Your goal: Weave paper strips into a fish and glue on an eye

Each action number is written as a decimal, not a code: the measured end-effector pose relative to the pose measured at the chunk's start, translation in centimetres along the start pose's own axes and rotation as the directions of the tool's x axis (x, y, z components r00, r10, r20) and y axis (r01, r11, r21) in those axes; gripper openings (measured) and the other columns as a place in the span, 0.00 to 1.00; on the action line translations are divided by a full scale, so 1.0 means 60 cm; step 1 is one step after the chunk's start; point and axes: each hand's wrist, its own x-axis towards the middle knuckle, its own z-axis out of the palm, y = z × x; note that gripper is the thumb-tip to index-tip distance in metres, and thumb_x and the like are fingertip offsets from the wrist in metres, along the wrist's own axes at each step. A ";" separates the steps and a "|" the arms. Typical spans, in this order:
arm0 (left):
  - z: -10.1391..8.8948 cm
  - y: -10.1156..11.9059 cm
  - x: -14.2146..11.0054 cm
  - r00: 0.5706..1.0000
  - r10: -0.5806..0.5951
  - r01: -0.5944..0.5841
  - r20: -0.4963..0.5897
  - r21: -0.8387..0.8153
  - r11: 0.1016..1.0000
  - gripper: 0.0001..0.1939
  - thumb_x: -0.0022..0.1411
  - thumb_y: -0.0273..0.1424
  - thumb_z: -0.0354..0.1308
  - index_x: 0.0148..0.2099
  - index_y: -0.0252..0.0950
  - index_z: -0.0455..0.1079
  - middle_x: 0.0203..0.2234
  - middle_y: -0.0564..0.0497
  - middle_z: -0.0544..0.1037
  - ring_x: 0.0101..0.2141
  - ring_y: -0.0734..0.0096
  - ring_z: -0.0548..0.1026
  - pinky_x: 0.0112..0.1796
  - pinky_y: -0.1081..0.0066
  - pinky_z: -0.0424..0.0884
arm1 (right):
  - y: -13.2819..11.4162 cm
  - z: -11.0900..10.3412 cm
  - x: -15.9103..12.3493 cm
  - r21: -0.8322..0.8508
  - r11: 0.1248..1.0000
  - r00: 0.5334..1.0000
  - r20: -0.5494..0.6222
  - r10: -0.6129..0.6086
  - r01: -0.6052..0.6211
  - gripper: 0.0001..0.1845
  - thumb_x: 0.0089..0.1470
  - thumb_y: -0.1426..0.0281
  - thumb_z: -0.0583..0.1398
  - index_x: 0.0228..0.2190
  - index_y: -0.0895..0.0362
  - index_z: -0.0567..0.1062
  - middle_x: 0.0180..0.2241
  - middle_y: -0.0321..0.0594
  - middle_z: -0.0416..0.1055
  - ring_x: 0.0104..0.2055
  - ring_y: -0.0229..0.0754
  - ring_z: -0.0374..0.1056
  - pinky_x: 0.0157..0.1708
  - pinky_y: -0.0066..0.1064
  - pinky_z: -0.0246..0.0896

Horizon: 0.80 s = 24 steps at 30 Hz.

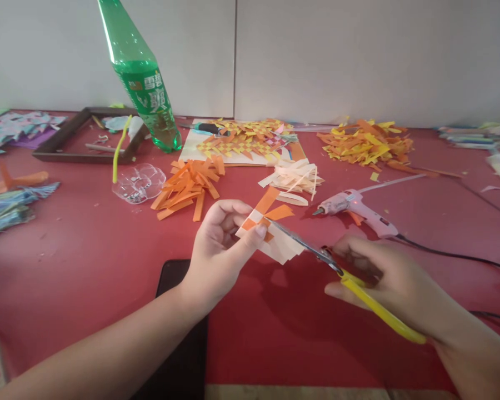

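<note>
My left hand (219, 244) pinches a small woven piece of orange and cream paper strips (266, 230) and holds it above the red table (87, 255). My right hand (383, 278) grips yellow-handled scissors (358, 286). Their blades point left and reach the woven piece at its orange strips. A pink glue gun (356, 208) lies on the table just beyond my right hand, nozzle pointing left, with its black cable trailing right.
Loose orange strips (189, 186) and cream strips (294, 178) lie ahead of my hands. Behind them are a woven mat on a board (244, 141), a scrap pile (364, 144), a tilted green bottle (144, 78), a wooden frame (87, 136) and a clear plastic piece (139, 183). A dark phone (179, 333) lies under my left forearm.
</note>
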 end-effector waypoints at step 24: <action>0.002 0.001 0.001 0.999 -0.004 0.005 0.048 -0.031 1.000 0.09 0.61 0.25 0.63 0.41 0.41 0.68 0.28 0.58 0.77 0.30 0.82 0.76 0.35 0.81 0.73 | 0.002 0.004 0.001 -0.243 0.949 0.962 -0.133 -0.240 0.203 0.33 0.40 0.37 0.60 0.21 0.54 0.63 0.16 0.28 0.51 0.19 0.34 0.48 0.17 0.25 0.48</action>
